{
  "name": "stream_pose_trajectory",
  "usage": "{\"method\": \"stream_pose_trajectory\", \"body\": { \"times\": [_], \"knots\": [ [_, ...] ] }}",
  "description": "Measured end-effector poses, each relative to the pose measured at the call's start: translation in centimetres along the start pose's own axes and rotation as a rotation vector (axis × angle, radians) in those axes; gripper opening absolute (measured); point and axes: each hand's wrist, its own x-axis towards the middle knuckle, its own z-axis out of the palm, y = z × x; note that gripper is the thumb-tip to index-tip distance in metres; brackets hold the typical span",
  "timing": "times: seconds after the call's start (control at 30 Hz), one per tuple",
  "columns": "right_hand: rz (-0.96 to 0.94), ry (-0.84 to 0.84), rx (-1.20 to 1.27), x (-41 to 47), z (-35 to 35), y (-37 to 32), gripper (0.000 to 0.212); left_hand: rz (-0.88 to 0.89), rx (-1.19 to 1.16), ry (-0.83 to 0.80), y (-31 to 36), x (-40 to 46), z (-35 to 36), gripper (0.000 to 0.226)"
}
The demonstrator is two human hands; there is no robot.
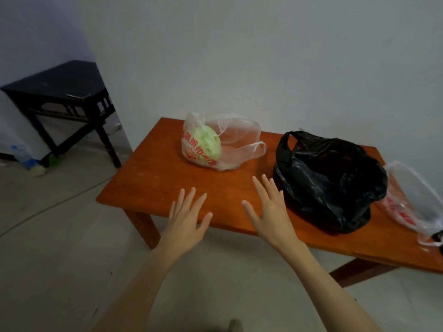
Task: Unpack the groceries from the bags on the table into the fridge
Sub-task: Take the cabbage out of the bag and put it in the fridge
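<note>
Three bags sit on a low orange-brown wooden table [153,183]. At the back left, a clear plastic bag with red print [239,144] holds a pale green cabbage [206,144]. A crumpled black plastic bag [328,180] stands in the middle, contents hidden. A second clear bag with red print [412,207] lies at the right edge. My left hand [185,221] and my right hand [268,209] hover over the table's front edge, fingers spread and straight, holding nothing. My right hand is just left of the black bag. No fridge is in view.
A dark wooden side table [62,92] stands at the back left against the white wall. A plastic bottle [24,154] and small items lie on the grey tiled floor beneath it. Open floor extends left of and in front of the orange table.
</note>
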Motion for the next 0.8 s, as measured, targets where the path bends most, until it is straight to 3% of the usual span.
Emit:
{"method": "stream_pose_trajectory", "body": {
  "times": [0.27, 0.43, 0.57, 0.8],
  "knots": [
    [0.020, 0.044, 0.023, 11.9, 4.8, 0.4, 0.063, 0.065, 0.010, -0.083, -4.8, 11.7, -1.1, 0.052],
    [0.032, 0.042, 0.059, 21.4, 7.6, 0.9, 0.057, 0.117, 0.042, -0.006, -7.1, 20.1, -3.0, 0.046],
    [0.042, 0.005, 0.020, 26.5, 9.8, 1.9, 0.052, 0.275, 0.115, 0.072, -7.5, 26.6, -3.3, 0.042],
    [0.113, -0.087, 0.008, 30.4, 13.6, 3.2, 0.047, 0.479, 0.287, -0.031, -7.5, 34.1, -2.2, 0.045]
  ]
}}
